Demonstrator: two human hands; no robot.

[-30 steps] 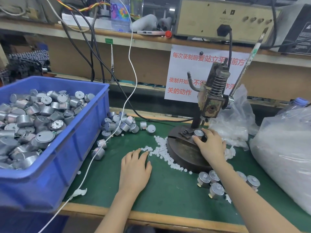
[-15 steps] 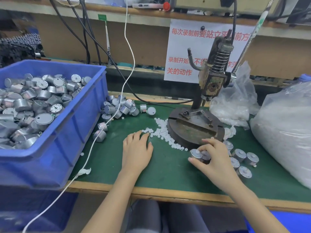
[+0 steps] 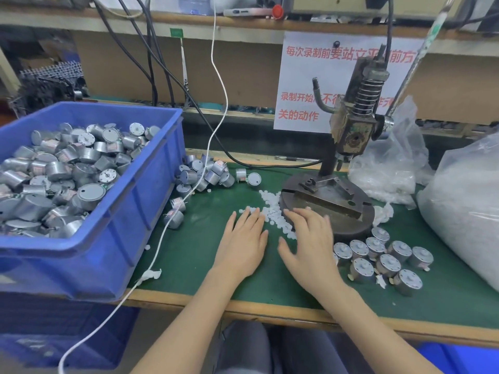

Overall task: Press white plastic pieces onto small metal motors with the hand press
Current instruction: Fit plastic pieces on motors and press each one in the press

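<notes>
Motors [image 3: 388, 264], nine, stand beside the hand press [image 3: 351, 130]; left hand [image 3: 243, 238] and right hand [image 3: 310, 247] spread flat, empty, at the white pieces [image 3: 272, 209].

Both hands lie flat, fingers straight: left hand [image 3: 244, 238] and right hand [image 3: 310, 244] touch the white plastic pieces [image 3: 270, 209] beside the hand press [image 3: 348, 136] on the green surface [image 3: 194, 255]; motors [image 3: 378, 256] stand near
</notes>
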